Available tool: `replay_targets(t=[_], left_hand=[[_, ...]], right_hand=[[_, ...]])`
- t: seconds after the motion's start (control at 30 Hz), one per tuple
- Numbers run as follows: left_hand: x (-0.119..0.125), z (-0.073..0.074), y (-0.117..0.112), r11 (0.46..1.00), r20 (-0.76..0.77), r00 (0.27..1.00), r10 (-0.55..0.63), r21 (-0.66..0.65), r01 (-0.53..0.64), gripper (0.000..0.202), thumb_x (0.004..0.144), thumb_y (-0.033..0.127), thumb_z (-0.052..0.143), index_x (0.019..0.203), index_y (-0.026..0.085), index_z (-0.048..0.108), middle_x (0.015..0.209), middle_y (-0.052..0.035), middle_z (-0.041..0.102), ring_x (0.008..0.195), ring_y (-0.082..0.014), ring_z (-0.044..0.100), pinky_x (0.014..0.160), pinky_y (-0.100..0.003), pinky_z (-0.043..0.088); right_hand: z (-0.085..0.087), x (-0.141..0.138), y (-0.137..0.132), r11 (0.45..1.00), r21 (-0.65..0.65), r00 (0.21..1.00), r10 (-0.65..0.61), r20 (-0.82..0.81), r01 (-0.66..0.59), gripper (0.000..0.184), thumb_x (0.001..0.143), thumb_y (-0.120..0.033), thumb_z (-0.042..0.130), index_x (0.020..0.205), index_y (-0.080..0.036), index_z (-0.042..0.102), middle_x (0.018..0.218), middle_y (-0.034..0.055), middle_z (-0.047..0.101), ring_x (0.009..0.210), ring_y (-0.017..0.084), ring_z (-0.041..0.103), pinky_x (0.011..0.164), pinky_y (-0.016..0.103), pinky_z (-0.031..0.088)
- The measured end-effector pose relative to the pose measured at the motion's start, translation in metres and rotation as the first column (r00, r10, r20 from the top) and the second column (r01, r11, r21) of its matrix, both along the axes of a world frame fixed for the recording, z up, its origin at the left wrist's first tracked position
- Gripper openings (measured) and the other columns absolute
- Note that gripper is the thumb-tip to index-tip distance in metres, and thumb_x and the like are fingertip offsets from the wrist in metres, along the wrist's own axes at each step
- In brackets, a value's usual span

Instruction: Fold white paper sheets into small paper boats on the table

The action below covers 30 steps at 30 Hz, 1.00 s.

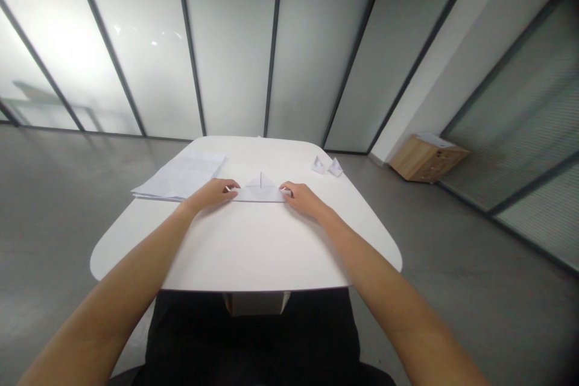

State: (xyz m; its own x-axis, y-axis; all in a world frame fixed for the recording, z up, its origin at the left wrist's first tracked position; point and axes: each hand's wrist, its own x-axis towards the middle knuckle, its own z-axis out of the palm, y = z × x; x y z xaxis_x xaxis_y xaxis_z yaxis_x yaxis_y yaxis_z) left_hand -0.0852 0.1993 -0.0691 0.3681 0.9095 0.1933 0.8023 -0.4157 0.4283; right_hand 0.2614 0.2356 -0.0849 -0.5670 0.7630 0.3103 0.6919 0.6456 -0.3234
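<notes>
A folded sheet of white paper (261, 191) lies in the middle of the table, its top shaped into a peak with a straight band along the near edge. My left hand (216, 192) pinches its left end between thumb and fingers. At the opposite end, my right hand (299, 196) grips the paper the same way. A vertical seam runs down from the peak's tip. The fingertips cover both ends of the band.
The white table (253, 253) has rounded corners. A stack of white paper (183, 174) lies at its left, and two small folded paper boats (318, 165) stand at the far right. A wooden cabinet (425, 158) stands on the floor beyond, near frosted glass panels.
</notes>
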Motion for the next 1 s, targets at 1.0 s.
replay_targets(t=[1.0], left_hand=[[0.053, -0.001, -0.022, 0.958, -0.326, 0.945, 0.007, 0.273, 0.087, 0.031, 0.097, 0.038, 0.049, 0.122, 0.031, 0.067, 0.122, -0.0038, 0.070, 0.107, -0.0234, 0.066, 0.083, -0.033, 0.053]], right_hand=[[0.009, -0.041, -0.018, 0.979, 0.121, 0.964, 0.134, 0.230, -0.165, 0.029, 0.092, -0.008, 0.056, 0.112, -0.017, 0.075, 0.113, 0.0102, 0.073, 0.109, 0.020, 0.063, 0.103, 0.032, 0.043]])
